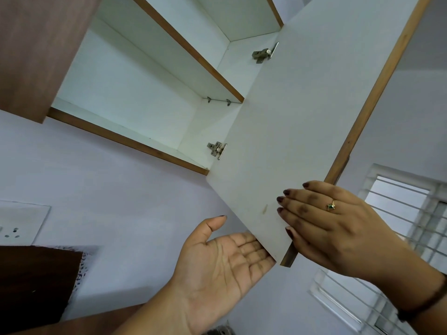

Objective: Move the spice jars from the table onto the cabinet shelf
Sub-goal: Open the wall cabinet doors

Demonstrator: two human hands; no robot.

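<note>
2 hands at lower corner of cabinet door (290,129): right hand (338,228) fingers flat on inner face, holding nothing; left hand (222,259) open, palm up, fingertips under bottom edge. No spice jars in view; cabinet shelf (200,60) holds none. Risk: door swings shut, pinching left fingertips.

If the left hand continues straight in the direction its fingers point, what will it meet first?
Probably the lower edge of the open cabinet door: the fingertips of the left hand disappear behind it. Depth is unclear, so I cannot tell whether they touch it.
</note>
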